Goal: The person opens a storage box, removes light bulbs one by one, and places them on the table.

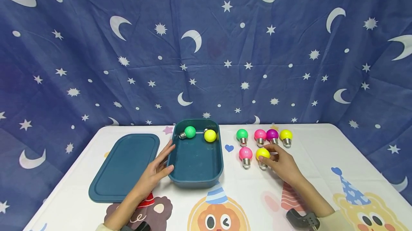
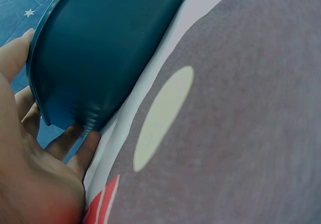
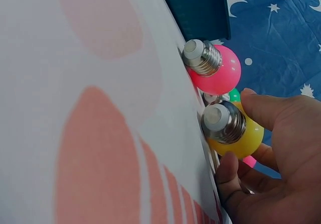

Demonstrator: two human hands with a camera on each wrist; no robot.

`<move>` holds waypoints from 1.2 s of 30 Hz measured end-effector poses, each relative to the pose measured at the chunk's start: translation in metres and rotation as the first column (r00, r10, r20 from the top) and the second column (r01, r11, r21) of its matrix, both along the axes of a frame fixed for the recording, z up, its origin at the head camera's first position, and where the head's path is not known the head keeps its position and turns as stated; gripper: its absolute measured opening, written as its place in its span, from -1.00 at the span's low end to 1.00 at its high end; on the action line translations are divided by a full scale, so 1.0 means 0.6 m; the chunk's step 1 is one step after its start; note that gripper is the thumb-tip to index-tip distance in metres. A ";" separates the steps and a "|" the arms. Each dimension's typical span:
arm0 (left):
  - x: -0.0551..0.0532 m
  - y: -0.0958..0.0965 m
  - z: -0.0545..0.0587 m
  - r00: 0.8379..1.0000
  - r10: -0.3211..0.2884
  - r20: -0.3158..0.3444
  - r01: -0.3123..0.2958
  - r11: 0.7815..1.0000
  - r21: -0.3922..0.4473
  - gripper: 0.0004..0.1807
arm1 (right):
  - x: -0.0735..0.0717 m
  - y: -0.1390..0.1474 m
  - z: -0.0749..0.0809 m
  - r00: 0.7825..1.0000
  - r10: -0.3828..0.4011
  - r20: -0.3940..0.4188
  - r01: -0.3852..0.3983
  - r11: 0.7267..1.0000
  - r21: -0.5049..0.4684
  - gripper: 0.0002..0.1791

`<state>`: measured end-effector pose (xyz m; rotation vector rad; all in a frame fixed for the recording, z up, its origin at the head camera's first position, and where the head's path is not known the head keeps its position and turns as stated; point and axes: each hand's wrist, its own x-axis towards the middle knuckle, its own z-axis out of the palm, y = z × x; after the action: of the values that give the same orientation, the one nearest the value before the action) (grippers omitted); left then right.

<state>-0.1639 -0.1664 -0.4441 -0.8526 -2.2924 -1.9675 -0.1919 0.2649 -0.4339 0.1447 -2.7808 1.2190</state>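
My right hand pinches a yellow light bulb in the front row; in the right wrist view its thumb lies on the yellow globe, with fingers around the far side. Just left of it lies a pink bulb. Behind are a green bulb, another pink bulb, a purple bulb and a second yellow bulb. My left hand touches the left side of a dark teal box with fingers extended. Inside the box lie a green bulb and a yellow bulb.
A flat teal lid lies left of the box. The white tablecloth carries cartoon animal prints. A blue curtain with moons and stars hangs along the table's back edge.
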 end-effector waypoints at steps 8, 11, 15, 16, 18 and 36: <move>0.001 0.002 0.001 1.000 0.004 0.000 -0.004 1.000 -0.003 -0.34 | -0.001 0.001 0.001 1.000 -0.001 -0.002 0.001 1.000 -0.001 -0.37; 0.001 0.002 0.001 1.000 0.002 0.001 -0.002 1.000 0.005 -0.34 | -0.001 0.001 0.002 1.000 -0.002 -0.008 0.002 1.000 0.005 -0.38; 0.001 0.002 0.001 1.000 0.003 -0.003 -0.003 1.000 0.005 -0.34 | -0.001 0.001 0.003 1.000 -0.007 -0.012 0.007 1.000 0.012 -0.42; 0.001 0.002 0.001 1.000 0.003 -0.004 -0.003 1.000 0.003 -0.34 | -0.001 0.001 0.003 1.000 -0.008 -0.011 0.009 1.000 0.013 -0.42; 0.001 0.002 0.002 1.000 0.004 -0.007 -0.004 1.000 -0.001 -0.34 | 0.000 0.000 0.003 1.000 -0.011 -0.004 0.011 1.000 0.019 -0.43; 0.001 0.001 0.003 1.000 0.005 0.007 -0.005 1.000 0.002 -0.34 | 0.001 0.000 0.003 1.000 0.002 -0.018 -0.001 1.000 0.028 -0.41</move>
<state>-0.1630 -0.1659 -0.4425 -0.8406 -2.2941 -1.9739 -0.1916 0.2650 -0.4321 0.1591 -2.7842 1.1733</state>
